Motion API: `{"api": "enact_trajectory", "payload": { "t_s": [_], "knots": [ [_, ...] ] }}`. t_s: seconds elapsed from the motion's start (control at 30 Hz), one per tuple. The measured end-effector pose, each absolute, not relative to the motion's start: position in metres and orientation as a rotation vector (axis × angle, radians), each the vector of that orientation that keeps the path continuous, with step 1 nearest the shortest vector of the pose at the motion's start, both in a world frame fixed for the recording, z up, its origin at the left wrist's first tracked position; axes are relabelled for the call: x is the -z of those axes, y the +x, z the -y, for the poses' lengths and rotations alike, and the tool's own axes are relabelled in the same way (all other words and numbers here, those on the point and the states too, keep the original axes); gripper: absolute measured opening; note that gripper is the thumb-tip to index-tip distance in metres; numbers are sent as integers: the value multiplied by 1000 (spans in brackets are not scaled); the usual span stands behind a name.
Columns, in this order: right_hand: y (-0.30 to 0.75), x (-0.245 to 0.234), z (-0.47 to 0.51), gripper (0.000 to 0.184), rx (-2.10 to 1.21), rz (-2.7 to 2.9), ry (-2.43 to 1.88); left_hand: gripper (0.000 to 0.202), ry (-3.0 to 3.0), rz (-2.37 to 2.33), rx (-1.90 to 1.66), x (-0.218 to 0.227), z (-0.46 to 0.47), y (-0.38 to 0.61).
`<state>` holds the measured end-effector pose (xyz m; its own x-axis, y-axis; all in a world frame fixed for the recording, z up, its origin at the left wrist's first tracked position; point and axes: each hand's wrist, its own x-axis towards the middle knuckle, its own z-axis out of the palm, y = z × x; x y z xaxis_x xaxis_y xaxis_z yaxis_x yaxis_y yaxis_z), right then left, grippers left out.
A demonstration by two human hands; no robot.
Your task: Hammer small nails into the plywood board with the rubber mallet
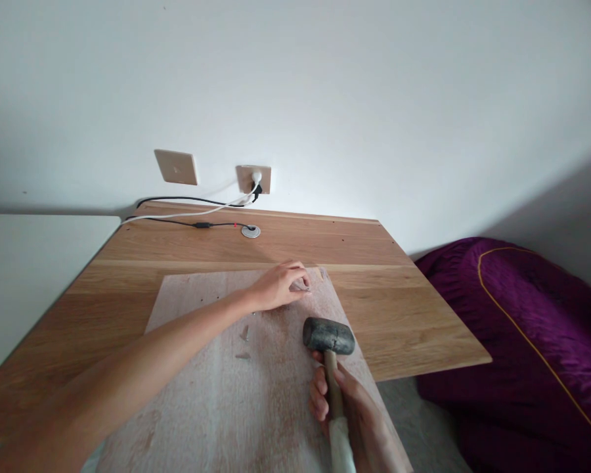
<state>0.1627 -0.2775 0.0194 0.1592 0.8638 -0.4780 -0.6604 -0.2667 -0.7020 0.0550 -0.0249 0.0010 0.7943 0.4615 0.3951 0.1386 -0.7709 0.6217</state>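
Observation:
My right hand (347,401) is wrapped round the handle of a rubber mallet (329,335). The mallet's dark, worn head lies crosswise above the pale wooden board (201,407), near its right edge. Toward the board's far right corner, my left hand (282,286) rests with its fingers bent and the tips pinched together close to the surface. Something tiny shows at those fingertips, too small to name. Left of the mallet, several small pale pieces (245,333) lie on the board, and small dark dots mark its far left part.
Under the board is a wooden tabletop (408,322) with a round cable grommet (251,231). Black and white cables (192,213) run along its back to a wall socket (246,179). A white surface (39,263) adjoins at left; purple fabric (522,341) bulges at right.

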Motion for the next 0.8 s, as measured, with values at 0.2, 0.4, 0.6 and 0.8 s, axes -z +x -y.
{"api": "enact_trajectory", "payload": {
  "t_s": [0.2,0.4,0.6,0.8],
  "knots": [
    [162,-19,278,46,-1473,265,-1082,13,2398,-455,-729,-1,25,54],
    [162,-16,278,48,-1463,246,-1091,12,2381,-423,-744,2,23,55],
    [162,-14,278,45,-1479,246,-1084,10,2386,-430,-744,1,24,55],
    [161,-19,278,45,-1461,269,-1084,8,2388,-430,-737,2,24,55]
  ]
}}
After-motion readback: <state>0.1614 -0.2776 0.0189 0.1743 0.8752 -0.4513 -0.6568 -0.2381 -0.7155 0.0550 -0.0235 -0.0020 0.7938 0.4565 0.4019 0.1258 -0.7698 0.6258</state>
